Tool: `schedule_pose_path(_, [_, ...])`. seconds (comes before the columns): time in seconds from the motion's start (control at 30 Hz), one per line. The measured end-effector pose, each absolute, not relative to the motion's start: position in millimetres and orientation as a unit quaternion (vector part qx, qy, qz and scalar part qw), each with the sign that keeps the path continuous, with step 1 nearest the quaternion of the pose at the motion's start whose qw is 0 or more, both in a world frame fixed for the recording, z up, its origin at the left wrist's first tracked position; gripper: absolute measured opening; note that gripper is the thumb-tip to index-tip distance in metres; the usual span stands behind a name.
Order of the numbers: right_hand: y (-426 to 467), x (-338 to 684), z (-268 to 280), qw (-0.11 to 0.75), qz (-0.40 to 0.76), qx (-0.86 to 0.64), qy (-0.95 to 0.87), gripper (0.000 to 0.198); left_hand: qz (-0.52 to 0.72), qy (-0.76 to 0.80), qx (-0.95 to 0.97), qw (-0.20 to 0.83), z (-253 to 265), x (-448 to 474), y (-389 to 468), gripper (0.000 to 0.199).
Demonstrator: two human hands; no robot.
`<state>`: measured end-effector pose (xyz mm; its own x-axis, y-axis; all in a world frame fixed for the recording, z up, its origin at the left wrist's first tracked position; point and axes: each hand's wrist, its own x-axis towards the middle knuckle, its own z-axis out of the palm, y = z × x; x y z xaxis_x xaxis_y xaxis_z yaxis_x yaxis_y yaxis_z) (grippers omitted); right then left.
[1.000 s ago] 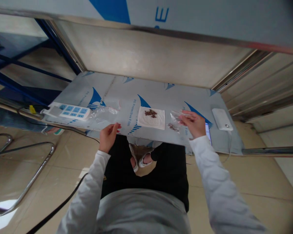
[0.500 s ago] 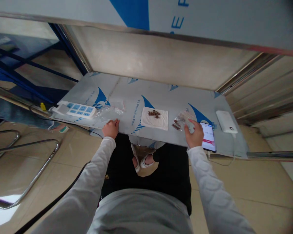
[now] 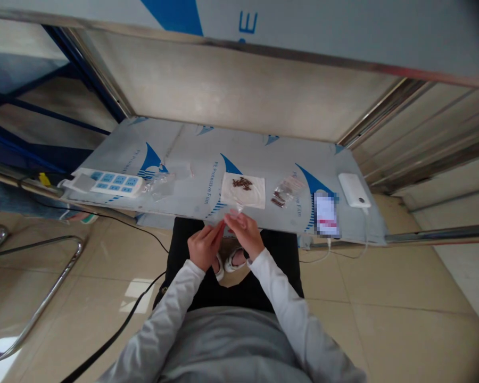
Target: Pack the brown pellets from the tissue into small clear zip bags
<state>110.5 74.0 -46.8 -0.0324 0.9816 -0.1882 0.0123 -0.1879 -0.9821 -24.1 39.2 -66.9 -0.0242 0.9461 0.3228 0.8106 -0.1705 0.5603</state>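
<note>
Where left hand [image 3: 203,247] meets right hand [image 3: 246,233], clear plastic [image 3: 239,207] beside, grip unclear, brown pieces [image 3: 242,183] on paper [image 3: 256,197] beyond

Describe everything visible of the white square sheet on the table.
The white square sheet, paper- or cloth-like, with a faint curved line, lies flat on the film-covered table. Small brown pieces lie heaped on its far half. The left hand and right hand are close to its near edge; contact there is unclear.
</note>
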Motion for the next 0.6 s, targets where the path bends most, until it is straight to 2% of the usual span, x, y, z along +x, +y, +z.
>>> schedule_pose_path(0.13, [83.9, 117.9, -45.8, 0.449, 0.463, -0.516, -0.564, 0.032, 0.367, 0.605, 0.675, 0.206, -55.8, -8.6, 35.8, 0.031])
schedule_pose_path(0.27, [70.6, 133.0, -37.9, 0.436, 0.34, -0.51, -0.659, 0.032, 0.481, 0.62, 0.503, 0.362, -34.7, -2.8, 49.1, 0.035])
schedule_pose_path(0.33, [64.4, 136.7, -33.2, 0.424, 0.303, -0.504, -0.689, 0.035, 0.5, 0.608, 0.43, 0.443, -26.4, -1.6, 56.6, 0.037])
schedule_pose_path(0.43, [59.8, 138.8, -29.6, 0.409, 0.286, -0.501, -0.707, 0.038, 0.489, 0.589, 0.385, 0.516, -19.9, -1.3, 62.8, 0.037])
schedule_pose_path(0.6, [56.1, 141.9, -32.0, 0.407, 0.303, -0.495, -0.706, 0.037, 0.494, 0.55, 0.362, 0.567, -17.3, -1.7, 59.5, 0.032])
